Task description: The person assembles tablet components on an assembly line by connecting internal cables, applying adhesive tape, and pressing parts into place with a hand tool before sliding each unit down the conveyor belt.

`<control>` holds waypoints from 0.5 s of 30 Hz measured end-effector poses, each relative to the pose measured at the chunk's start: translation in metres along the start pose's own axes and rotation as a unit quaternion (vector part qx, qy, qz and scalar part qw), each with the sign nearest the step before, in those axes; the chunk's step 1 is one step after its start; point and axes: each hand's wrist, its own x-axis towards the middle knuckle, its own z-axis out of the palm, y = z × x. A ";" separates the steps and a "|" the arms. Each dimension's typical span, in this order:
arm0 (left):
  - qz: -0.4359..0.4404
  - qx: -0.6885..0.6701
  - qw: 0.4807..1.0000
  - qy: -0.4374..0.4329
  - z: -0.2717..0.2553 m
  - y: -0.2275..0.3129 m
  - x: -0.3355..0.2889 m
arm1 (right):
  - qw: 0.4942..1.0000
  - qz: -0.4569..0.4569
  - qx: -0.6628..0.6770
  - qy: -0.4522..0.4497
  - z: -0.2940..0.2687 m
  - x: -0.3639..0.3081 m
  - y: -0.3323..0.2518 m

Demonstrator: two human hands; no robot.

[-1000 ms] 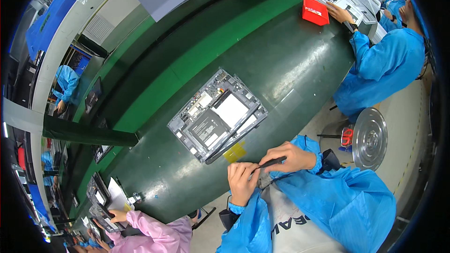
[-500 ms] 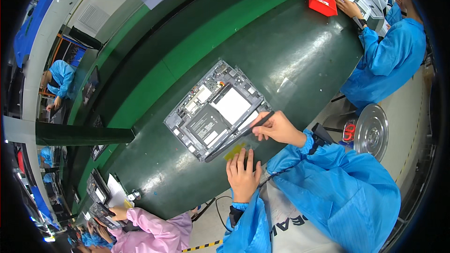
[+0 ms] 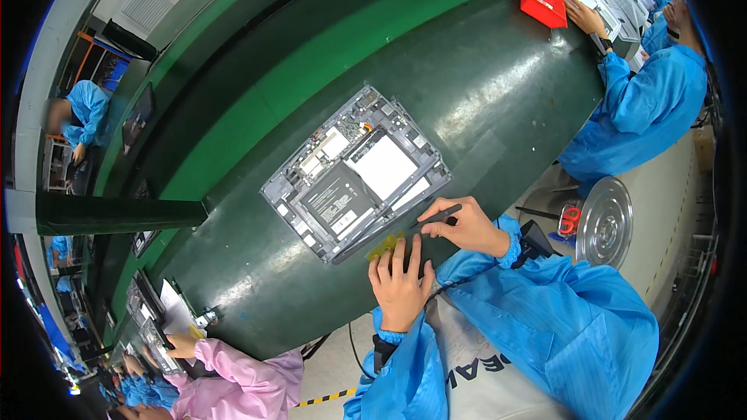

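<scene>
An opened laptop (image 3: 315,162) lies at a slant on the green table, its circuit board and inner parts bare. In it are a black battery pack (image 3: 333,193) and a white rectangular panel (image 3: 384,168). My right hand (image 3: 473,227) pinches a slim black pen-shaped tool (image 3: 440,218), whose tip points down to the left at the table, just off the laptop's near edge. Beside it my left hand (image 3: 399,284) rests with fingers stretched out, fingertips at a yellow see-through film (image 3: 384,246). Whether the tool's tip touches that film I cannot tell.
A red bin (image 3: 543,1) and stacked white devices stand at the far right, beside a person in blue (image 3: 638,117). A round metal stool (image 3: 605,222) stands to the right. At the lower left, a person in pink sleeves (image 3: 241,377) handles dark devices.
My right hand has drawn the black tool back from over the laptop's edge, down toward the yellow film. My left hand stays at the film with fingers outstretched. The view has shifted slightly.
</scene>
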 end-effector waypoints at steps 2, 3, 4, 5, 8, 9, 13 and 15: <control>0.002 0.006 1.000 0.000 0.000 0.000 0.001 | 1.000 -0.017 -0.011 -0.007 0.002 0.000 0.000; 0.007 0.013 1.000 0.000 -0.002 0.001 0.002 | 1.000 -0.018 -0.012 -0.007 0.002 -0.001 0.000; 0.006 0.013 1.000 0.002 -0.003 0.001 0.002 | 0.999 -0.024 -0.021 -0.011 0.003 -0.001 0.000; 0.009 0.011 1.000 0.001 -0.003 0.002 0.002 | 0.999 -0.031 -0.029 -0.014 0.003 -0.002 0.000; 0.003 0.008 1.000 -0.003 -0.004 0.002 0.001 | 0.996 -0.044 -0.072 -0.030 0.004 -0.001 -0.004; 0.002 0.005 1.000 -0.004 -0.004 0.001 0.002 | 0.996 -0.044 -0.072 -0.030 0.005 0.000 -0.003; -0.011 -0.021 1.000 -0.006 -0.003 0.001 0.002 | 0.990 -0.115 -0.074 -0.010 0.010 -0.002 -0.008; -0.022 -0.034 0.999 -0.016 -0.006 0.001 0.003 | 0.985 -0.143 -0.099 -0.012 0.009 -0.004 -0.011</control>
